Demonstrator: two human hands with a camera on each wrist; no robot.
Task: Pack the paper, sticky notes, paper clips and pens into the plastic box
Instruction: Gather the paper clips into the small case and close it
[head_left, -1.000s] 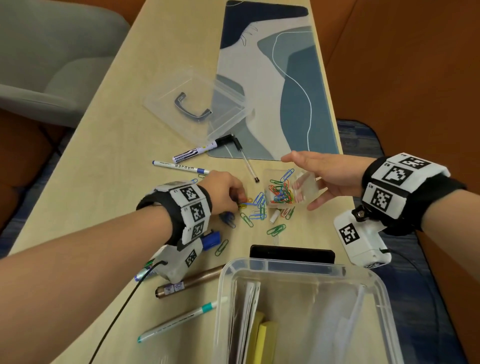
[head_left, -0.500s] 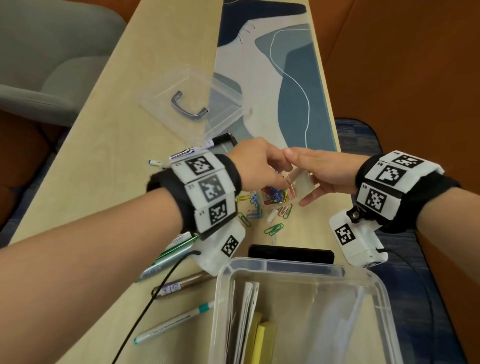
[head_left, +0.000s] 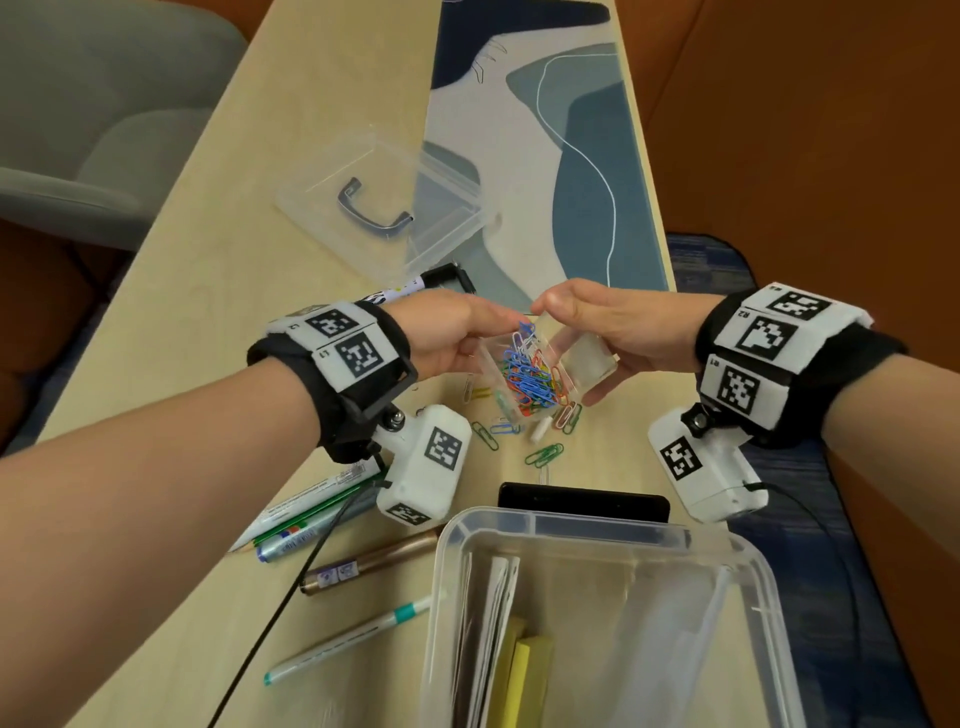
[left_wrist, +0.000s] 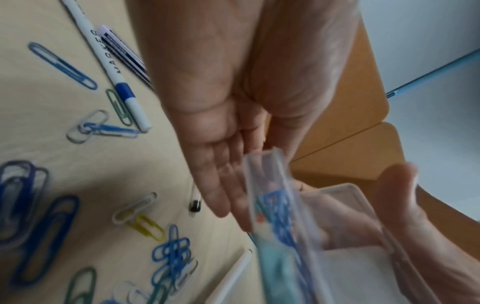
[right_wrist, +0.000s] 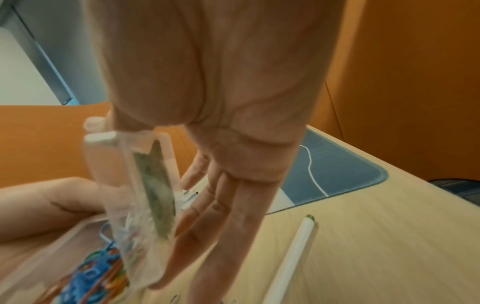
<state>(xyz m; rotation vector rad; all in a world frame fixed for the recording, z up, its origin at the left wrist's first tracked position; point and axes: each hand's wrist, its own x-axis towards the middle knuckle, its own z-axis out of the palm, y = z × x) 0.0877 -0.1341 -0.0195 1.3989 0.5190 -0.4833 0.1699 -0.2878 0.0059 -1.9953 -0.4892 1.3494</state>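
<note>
A small clear paper clip case (head_left: 524, 374), full of coloured clips, is held just above the table between both hands. My left hand (head_left: 457, 338) pinches its left side, fingers against its wall (left_wrist: 275, 205). My right hand (head_left: 597, 332) pinches the hinged clear lid (head_left: 589, 364), also seen as the lid (right_wrist: 135, 185) in the right wrist view. Loose paper clips (head_left: 545, 454) lie on the table below. The big plastic box (head_left: 597, 525) stands nearest me, holding paper (head_left: 493, 613) and yellow sticky notes (head_left: 530, 670). Pens (head_left: 311, 512), a gold pen (head_left: 374, 564) and a teal-banded pen (head_left: 353, 639) lie left of it.
The box's clear lid with a grey handle (head_left: 332, 176) lies further back, a marker (head_left: 400, 291) beside it. A black phone (head_left: 582, 501) lies flat behind the big box. A blue desk mat (head_left: 571, 156) covers the far table. A grey chair (head_left: 104, 130) stands left.
My left hand left the loose clips on the table, rose to the case and now grips its left side. The case has lifted and come slightly nearer.
</note>
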